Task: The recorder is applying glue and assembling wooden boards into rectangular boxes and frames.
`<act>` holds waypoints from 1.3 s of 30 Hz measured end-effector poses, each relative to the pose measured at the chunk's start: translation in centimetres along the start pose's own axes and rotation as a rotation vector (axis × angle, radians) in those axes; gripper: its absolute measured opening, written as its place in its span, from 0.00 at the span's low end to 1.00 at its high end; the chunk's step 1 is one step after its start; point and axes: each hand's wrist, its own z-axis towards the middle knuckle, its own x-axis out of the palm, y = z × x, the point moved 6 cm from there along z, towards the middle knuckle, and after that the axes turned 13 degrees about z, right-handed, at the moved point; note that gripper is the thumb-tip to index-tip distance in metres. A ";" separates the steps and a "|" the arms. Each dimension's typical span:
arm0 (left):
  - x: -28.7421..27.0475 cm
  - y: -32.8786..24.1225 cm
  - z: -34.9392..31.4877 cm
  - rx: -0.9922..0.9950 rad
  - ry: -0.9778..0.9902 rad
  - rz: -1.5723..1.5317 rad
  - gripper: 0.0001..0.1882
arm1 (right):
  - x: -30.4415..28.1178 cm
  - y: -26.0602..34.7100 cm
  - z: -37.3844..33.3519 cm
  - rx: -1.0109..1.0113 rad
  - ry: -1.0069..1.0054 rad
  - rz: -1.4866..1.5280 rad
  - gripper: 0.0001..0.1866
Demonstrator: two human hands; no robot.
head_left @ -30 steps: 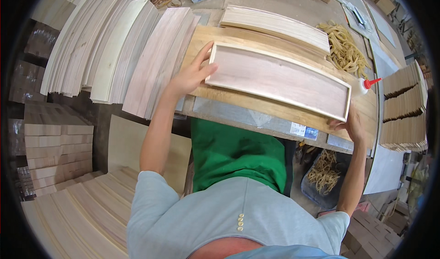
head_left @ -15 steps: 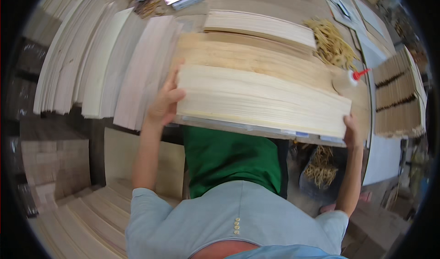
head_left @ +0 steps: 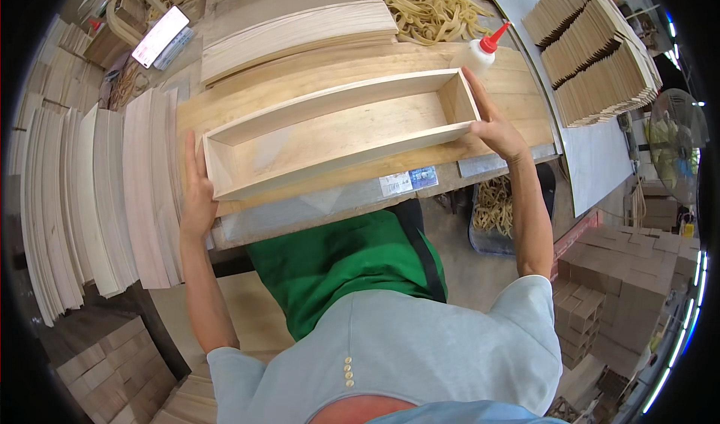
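Note:
A long, narrow frame of pale wood (head_left: 337,148) lies over a wooden board (head_left: 517,86) on the workbench, its open side facing up. Whether the wood inside is its own bottom or the board beneath, I cannot tell. My left hand (head_left: 198,195) holds its left short end, fingers extended along the outside. At the other end my right hand (head_left: 499,127) grips the corner, thumb on the near side and fingers along the end piece. Just beyond that hand stands a white glue bottle (head_left: 477,56) with a red nozzle.
A stack of thin planks (head_left: 300,37) lies behind the board, beside a heap of tan rubber bands (head_left: 427,11). Upright panels (head_left: 146,191) line the left. Slatted wood stacks (head_left: 592,49) stand right. A lit phone (head_left: 160,37) is at back left, a fan (head_left: 677,142) far right.
The wooden frame has tipped from showing its long side to lying with its open side up. Both hands still hold its ends. The view has turned, shifting the bench leftward.

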 end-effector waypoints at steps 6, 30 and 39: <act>1.0 0.0 0.2 -0.112 -0.080 -0.091 0.39 | -0.1 -0.9 0.1 0.198 -0.196 0.122 0.38; 0.3 0.3 0.3 -0.055 -0.110 0.014 0.36 | -1.2 3.3 19.4 0.042 -0.055 -1.131 0.15; -0.9 0.8 -3.5 -0.030 -0.233 0.012 0.38 | -4.0 -3.7 21.0 0.210 0.091 -1.480 0.10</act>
